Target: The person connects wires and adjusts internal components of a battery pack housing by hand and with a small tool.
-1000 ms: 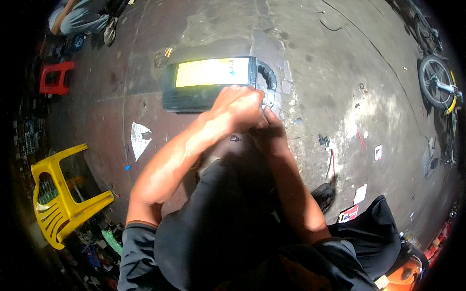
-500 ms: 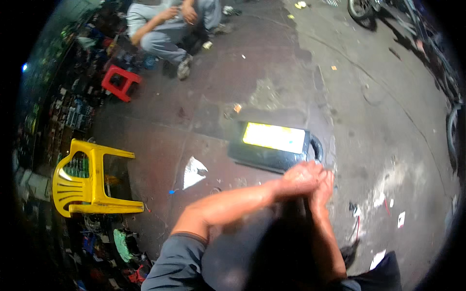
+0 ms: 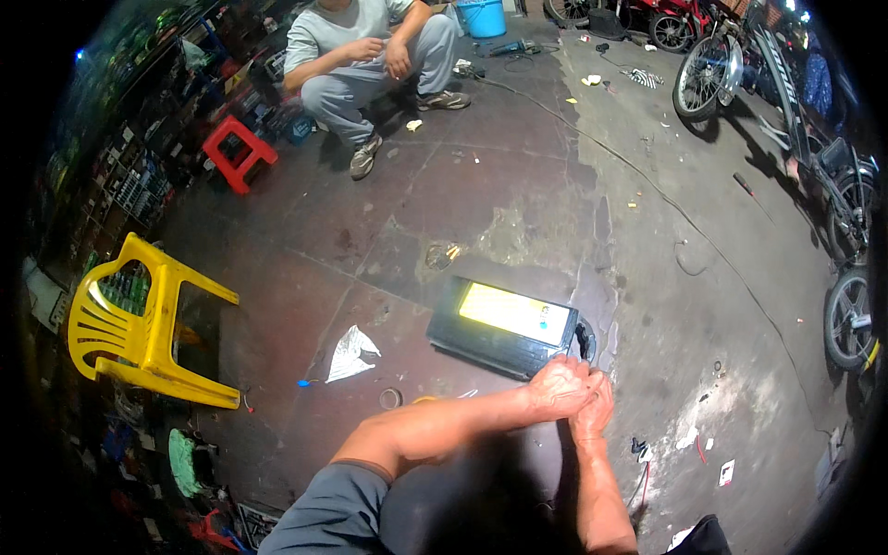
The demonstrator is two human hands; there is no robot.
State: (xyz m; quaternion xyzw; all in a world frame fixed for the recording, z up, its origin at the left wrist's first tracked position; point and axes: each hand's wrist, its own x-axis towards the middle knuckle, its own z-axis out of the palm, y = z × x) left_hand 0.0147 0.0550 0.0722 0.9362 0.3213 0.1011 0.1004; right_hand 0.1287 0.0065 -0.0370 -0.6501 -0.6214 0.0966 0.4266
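A black battery case (image 3: 462,333) with a yellow and white label (image 3: 509,310) lies on the floor in front of me, its looped handle (image 3: 585,335) on the right. My left hand (image 3: 555,388) is closed at the handle end, reaching across from the left. Tight against it, my right hand (image 3: 593,407) is closed too. What their fingers grip is too small and hidden to make out. A roll of tape (image 3: 390,398) and crumpled white paper (image 3: 351,353) lie left of my hands.
Another person (image 3: 351,74) squats beyond the case. A yellow chair (image 3: 166,342) and red stool (image 3: 240,153) stand left, beside cluttered shelving (image 3: 129,176). Bicycles (image 3: 814,185) line the right. A cable (image 3: 684,213) runs across the floor; a blue bucket (image 3: 481,17) stands at the back.
The view has tilted up, so the case and my hands sit lower and further right, and more of the room and other person shows. Both hands remain closed by the handle.
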